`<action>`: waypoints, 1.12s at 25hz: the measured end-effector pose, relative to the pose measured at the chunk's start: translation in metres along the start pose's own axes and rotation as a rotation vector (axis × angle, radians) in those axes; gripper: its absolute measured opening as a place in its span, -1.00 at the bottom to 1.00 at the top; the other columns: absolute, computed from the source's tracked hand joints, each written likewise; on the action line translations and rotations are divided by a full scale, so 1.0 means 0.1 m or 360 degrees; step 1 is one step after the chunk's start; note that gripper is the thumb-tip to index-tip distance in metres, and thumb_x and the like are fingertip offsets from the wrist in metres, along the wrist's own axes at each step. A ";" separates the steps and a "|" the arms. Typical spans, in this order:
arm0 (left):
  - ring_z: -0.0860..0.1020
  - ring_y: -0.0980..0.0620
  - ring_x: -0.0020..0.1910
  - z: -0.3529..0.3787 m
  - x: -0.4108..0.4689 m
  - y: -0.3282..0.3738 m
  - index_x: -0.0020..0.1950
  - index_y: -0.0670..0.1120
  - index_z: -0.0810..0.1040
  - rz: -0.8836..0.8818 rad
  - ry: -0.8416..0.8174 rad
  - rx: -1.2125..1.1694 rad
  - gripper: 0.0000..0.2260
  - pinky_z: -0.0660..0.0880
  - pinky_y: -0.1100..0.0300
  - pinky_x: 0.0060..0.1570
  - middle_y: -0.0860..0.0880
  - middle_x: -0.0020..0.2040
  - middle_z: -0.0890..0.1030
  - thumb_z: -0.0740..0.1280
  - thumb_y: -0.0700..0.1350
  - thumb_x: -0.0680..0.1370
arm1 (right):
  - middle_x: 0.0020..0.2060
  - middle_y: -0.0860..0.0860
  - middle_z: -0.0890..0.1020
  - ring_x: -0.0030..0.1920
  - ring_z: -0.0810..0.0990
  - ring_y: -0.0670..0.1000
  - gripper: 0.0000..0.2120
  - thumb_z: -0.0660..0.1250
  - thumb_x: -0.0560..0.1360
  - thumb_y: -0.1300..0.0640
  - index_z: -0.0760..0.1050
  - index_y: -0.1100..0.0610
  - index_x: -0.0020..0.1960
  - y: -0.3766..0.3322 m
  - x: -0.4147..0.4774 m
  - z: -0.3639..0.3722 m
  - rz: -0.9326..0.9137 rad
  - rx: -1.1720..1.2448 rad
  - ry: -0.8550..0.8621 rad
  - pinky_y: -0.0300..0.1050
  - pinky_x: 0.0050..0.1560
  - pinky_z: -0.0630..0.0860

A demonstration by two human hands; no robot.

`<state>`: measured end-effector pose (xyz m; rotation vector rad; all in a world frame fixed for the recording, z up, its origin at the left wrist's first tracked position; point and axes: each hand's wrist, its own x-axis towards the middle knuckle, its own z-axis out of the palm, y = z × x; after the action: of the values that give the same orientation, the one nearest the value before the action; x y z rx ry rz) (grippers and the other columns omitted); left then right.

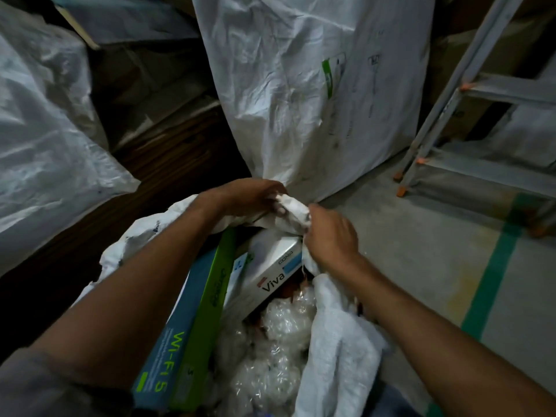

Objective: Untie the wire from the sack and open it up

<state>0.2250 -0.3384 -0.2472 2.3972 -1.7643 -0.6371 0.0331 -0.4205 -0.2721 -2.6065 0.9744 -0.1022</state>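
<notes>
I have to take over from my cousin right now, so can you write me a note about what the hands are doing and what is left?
Left hand: grips the bunched far edge of the sack.
Right hand: pinches the same bunch from the other side.
Sack: right in front, mouth mostly open; boxes and bubble wrap show inside.
Wire: I cannot make it out; it may be under the fingers.
Done: most of the mouth is open.
Left: loosen that last bunch, take off any wire, spread the mouth wide.
</notes>
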 end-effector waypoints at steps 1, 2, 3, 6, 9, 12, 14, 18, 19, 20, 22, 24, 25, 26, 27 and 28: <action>0.57 -0.10 0.23 0.04 -0.07 0.01 0.50 0.02 0.38 0.0072 0.0164 0.0218 -0.53 0.42 0.13 0.07 -0.09 0.36 0.55 0.31 0.10 0.61 | 0.02 0.14 0.68 0.06 0.65 0.21 -0.88 0.38 0.56 0.15 0.57 0.08 0.10 0.11 0.09 -0.06 0.0094 0.0229 -0.0133 -0.08 -0.09 0.46; 0.54 -0.10 0.28 0.10 -0.13 0.04 0.55 0.03 0.28 0.0178 0.0322 0.0575 -0.40 0.44 0.06 0.14 -0.10 0.43 0.47 0.25 0.23 0.58 | -0.05 0.13 0.68 0.01 0.66 0.17 -0.95 0.42 0.55 0.14 0.60 0.07 0.00 0.21 0.18 -0.09 0.0168 0.0428 -0.0266 -0.11 -0.14 0.45; 0.50 -0.10 0.32 0.17 -0.20 0.07 0.58 0.01 0.21 0.0296 0.0398 0.0874 -0.29 0.44 0.00 0.20 -0.11 0.49 0.40 0.20 0.34 0.53 | -0.11 0.12 0.68 -0.06 0.65 0.13 -0.96 0.46 0.53 0.14 0.61 0.08 -0.06 0.29 0.26 -0.10 0.0256 0.0641 -0.0408 -0.13 -0.17 0.46; 0.52 -0.12 0.33 0.32 -0.24 0.10 0.59 -0.03 0.19 0.0359 0.0279 0.1076 -0.37 0.46 -0.07 0.24 -0.13 0.49 0.42 0.20 0.23 0.60 | -0.01 0.20 0.71 -0.06 0.68 0.14 -0.78 0.53 0.50 0.20 0.63 0.29 0.08 0.40 0.41 -0.12 0.0575 0.1074 -0.0761 0.00 0.01 0.60; 0.65 -0.16 0.00 0.25 -0.10 0.05 0.37 0.02 0.43 0.0101 0.0381 0.0874 -0.69 0.50 0.03 -0.13 -0.11 0.12 0.66 0.16 0.10 0.68 | 0.09 0.16 0.68 0.08 0.66 0.18 -0.68 0.48 0.53 0.06 0.57 0.22 0.19 0.23 0.31 -0.10 0.0368 0.0503 -0.0404 -0.02 -0.01 0.53; 0.64 -0.19 -0.02 0.20 0.06 -0.03 0.27 0.08 0.52 -0.0129 0.0316 0.0749 -0.75 0.35 0.09 -0.22 -0.12 0.03 0.65 0.16 0.10 0.67 | 0.17 0.11 0.57 0.12 0.59 0.15 -0.57 0.42 0.57 0.05 0.36 0.07 0.37 -0.15 -0.18 -0.02 -0.0222 -0.0206 0.0206 -0.01 -0.07 0.45; 0.63 -0.16 0.01 0.26 0.11 -0.11 0.22 0.06 0.57 -0.0208 0.0310 0.0652 -0.74 0.33 0.11 -0.20 -0.12 0.03 0.65 0.18 0.11 0.67 | 0.19 0.13 0.53 0.10 0.60 0.14 -0.35 0.43 0.56 0.05 0.18 0.03 0.54 -0.19 -0.38 0.08 -0.0335 -0.0319 0.0197 0.00 -0.06 0.50; 0.63 -0.13 -0.13 0.31 0.06 -0.16 0.06 0.01 0.60 -0.0130 0.0492 0.0574 -0.68 0.37 0.14 -0.28 -0.07 -0.12 0.65 0.16 0.17 0.67 | 0.13 0.12 0.60 0.07 0.65 0.18 -0.30 0.41 0.56 0.16 0.14 -0.06 0.59 0.07 -0.23 0.03 -0.0178 -0.0323 0.0008 0.03 0.00 0.56; 0.64 -0.12 -0.13 0.28 0.01 -0.16 0.09 0.02 0.59 -0.0101 0.0515 0.0587 -0.68 0.41 0.13 -0.28 -0.06 -0.11 0.66 0.16 0.18 0.67 | 0.12 0.13 0.61 0.07 0.64 0.19 -0.33 0.39 0.56 0.17 0.18 -0.06 0.57 0.07 -0.22 -0.01 -0.0191 -0.0304 -0.0012 0.05 0.01 0.56; 0.64 -0.12 -0.08 0.23 -0.08 -0.15 0.15 0.04 0.59 -0.0103 0.0507 0.0592 -0.69 0.47 0.11 -0.23 -0.06 -0.05 0.67 0.16 0.18 0.66 | 0.11 0.14 0.62 0.07 0.64 0.21 -0.35 0.38 0.56 0.18 0.20 -0.04 0.56 0.07 -0.23 -0.04 -0.0212 -0.0294 -0.0028 0.06 0.01 0.56; 0.61 -0.10 0.15 0.16 -0.31 -0.09 0.36 0.07 0.51 -0.0152 0.0459 0.0587 -0.65 0.49 0.02 0.03 -0.05 0.21 0.62 0.20 0.17 0.65 | 0.13 0.16 0.60 0.08 0.63 0.23 -0.38 0.34 0.56 0.19 0.20 -0.02 0.55 0.06 -0.27 -0.08 -0.0246 -0.0253 -0.0067 0.07 0.01 0.55; 0.51 -0.11 0.32 0.09 -0.62 0.03 0.51 0.09 0.38 -0.0258 0.0458 0.0506 -0.56 0.39 -0.04 0.19 -0.04 0.41 0.49 0.21 0.18 0.65 | 0.23 0.18 0.54 0.14 0.59 0.24 -0.34 0.34 0.55 0.18 0.17 -0.03 0.57 0.08 -0.35 -0.16 -0.0256 -0.0197 -0.0099 0.10 0.06 0.53; 0.48 -0.11 0.35 0.06 -0.83 0.14 0.52 0.10 0.35 -0.0322 0.0514 0.0452 -0.54 0.37 -0.06 0.22 -0.04 0.44 0.46 0.21 0.19 0.65 | 0.30 0.19 0.49 0.21 0.55 0.24 -0.32 0.36 0.54 0.16 0.16 -0.03 0.58 0.06 -0.47 -0.22 -0.0279 -0.0201 -0.0111 0.12 0.13 0.52; 0.47 -0.11 0.36 0.03 -1.02 0.25 0.52 0.11 0.36 -0.0389 0.0559 0.0389 -0.55 0.36 -0.07 0.24 -0.04 0.45 0.45 0.22 0.19 0.64 | 0.38 0.19 0.44 0.29 0.50 0.25 -0.31 0.38 0.54 0.15 0.16 -0.02 0.58 0.05 -0.58 -0.27 -0.0285 -0.0198 -0.0090 0.14 0.21 0.49; 0.46 -0.11 0.37 0.02 -1.20 0.35 0.49 0.13 0.38 -0.0437 0.0583 0.0357 -0.57 0.36 -0.07 0.24 -0.03 0.44 0.46 0.24 0.18 0.64 | 0.44 0.19 0.38 0.36 0.45 0.25 -0.31 0.38 0.54 0.14 0.17 -0.01 0.58 0.04 -0.67 -0.33 -0.0300 -0.0201 -0.0048 0.17 0.29 0.45; 0.45 -0.12 0.38 0.04 -1.40 0.47 0.46 0.13 0.42 -0.0485 0.0587 0.0344 -0.59 0.36 -0.08 0.25 -0.02 0.42 0.47 0.26 0.17 0.63 | 0.48 0.19 0.34 0.41 0.40 0.25 -0.34 0.38 0.55 0.13 0.20 0.02 0.57 0.03 -0.77 -0.43 -0.0320 -0.0189 -0.0003 0.18 0.33 0.41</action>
<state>0.1478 -0.2222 -0.1980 2.7322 -1.3937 -0.0117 -0.0353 -0.3858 -0.2289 -2.8078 0.7362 -0.0943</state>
